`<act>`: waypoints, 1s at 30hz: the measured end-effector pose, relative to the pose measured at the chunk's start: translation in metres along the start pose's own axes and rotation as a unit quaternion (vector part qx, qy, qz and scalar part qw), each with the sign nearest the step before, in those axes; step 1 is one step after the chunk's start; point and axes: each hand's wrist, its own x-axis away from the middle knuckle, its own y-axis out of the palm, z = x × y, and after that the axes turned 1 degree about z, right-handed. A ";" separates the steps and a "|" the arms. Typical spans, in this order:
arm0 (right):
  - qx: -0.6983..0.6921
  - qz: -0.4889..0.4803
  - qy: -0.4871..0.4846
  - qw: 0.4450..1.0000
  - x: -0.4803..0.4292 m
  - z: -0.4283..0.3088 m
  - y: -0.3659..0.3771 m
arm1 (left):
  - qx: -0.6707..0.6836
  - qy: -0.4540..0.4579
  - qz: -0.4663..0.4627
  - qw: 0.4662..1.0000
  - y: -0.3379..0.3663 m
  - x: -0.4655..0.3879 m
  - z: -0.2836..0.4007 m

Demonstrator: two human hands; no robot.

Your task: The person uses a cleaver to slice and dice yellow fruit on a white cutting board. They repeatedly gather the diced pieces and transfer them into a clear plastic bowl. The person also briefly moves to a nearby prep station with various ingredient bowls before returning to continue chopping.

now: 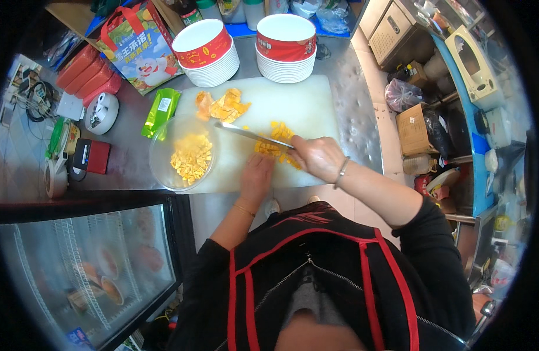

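My right hand [320,159] grips a kitchen knife [247,133], its blade pointing left across diced yellow pieces [281,130], possibly mango. Fingers down, my left hand [257,173] is at the near edge of these pieces, just below the blade; what lies under its fingertips is hidden. Both hands are over a white cutting board [311,105]. At the board's left edge stands a clear plastic bowl [157,155] partly filled with chopped yellow pieces [191,160]. Orange-yellow peels or scraps [229,106] lie behind the blade tip.
Two stacks of paper bowls, a left stack [212,66] and a right stack [287,63], stand at the back. A green packet [161,112] and a printed carry bag [142,52] are to the left. Below left is a glass-fronted fridge [94,267]; shelving [464,149] lines the right.
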 end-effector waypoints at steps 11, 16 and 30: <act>0.004 0.125 -0.010 0.992 0.029 0.039 -0.022 | -0.106 -0.026 -0.030 0.994 0.041 -0.052 -0.033; -0.102 0.146 0.089 0.980 0.041 0.059 -0.014 | -0.054 0.040 -0.124 0.990 0.033 -0.030 0.000; -0.510 -0.079 0.437 0.737 0.044 0.039 0.046 | -0.140 -0.106 0.038 0.984 0.076 -0.047 0.009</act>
